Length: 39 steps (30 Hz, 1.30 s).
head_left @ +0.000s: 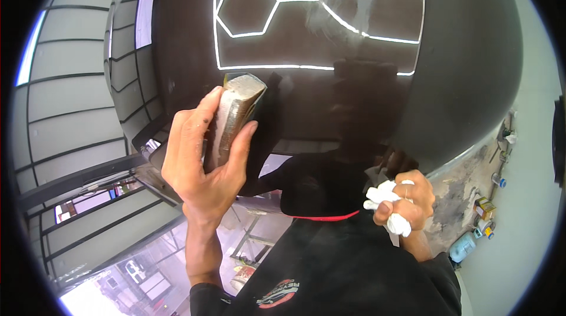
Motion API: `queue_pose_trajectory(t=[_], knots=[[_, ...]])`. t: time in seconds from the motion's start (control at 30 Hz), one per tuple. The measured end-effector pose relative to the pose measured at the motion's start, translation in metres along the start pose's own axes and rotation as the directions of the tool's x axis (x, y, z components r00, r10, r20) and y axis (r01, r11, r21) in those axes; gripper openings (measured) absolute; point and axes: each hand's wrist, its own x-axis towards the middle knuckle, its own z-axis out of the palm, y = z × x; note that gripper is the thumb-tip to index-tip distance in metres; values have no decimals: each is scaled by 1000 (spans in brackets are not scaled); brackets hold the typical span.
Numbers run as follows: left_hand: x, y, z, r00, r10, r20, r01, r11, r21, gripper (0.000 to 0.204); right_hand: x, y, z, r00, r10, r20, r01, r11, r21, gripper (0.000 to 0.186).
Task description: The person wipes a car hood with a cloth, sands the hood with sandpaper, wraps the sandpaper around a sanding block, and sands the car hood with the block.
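My left hand [203,151] is wrapped around a worn, grey-brown sanding block [236,112], thumb on one side and fingers on the other. The block is over a dark, glossy car body panel [295,109]; whether it touches the surface I cannot tell. On the panel, bright hexagon lights are mirrored, and a whitish haze smears part of the shine. Closer to my body on the right, my right hand [417,201] is clenched on a crumpled white cloth [389,201], which bulges out between the fingers, near the panel's near edge.
A red strip [327,217] runs along the near edge of the panel. Low on the left, a metal stand [253,242] and a bucket [242,277] are on the floor. Along the right wall are a blue plastic jug [463,248] and a yellow box [485,208].
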Motion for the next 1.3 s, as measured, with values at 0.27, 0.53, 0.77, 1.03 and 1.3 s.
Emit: queue_pose_trajectory(t=[0.27,0.53,0.77,1.03,1.3], knots=[[12,2,10,994,68,87,-73,995,66,50,-4,1,-7,997,17,76,-21,998,53,24],[2,0,-8,999,-22,42,18,995,97,51,-11,1,-5,998,-19,59,12,994,109,24],[-41,-6,-34,975,-210,-76,219,964,148,50,-12,4,-1,998,-52,41,47,992,120,21],[-136,-4,-74,818,-499,-286,544,832,103,43,-11,15,-2,996,-87,-28,90,989,121,22],[-217,4,-93,644,-627,-438,697,717,-2,41,-3,14,2,995,-93,-38,94,995,21,16]])
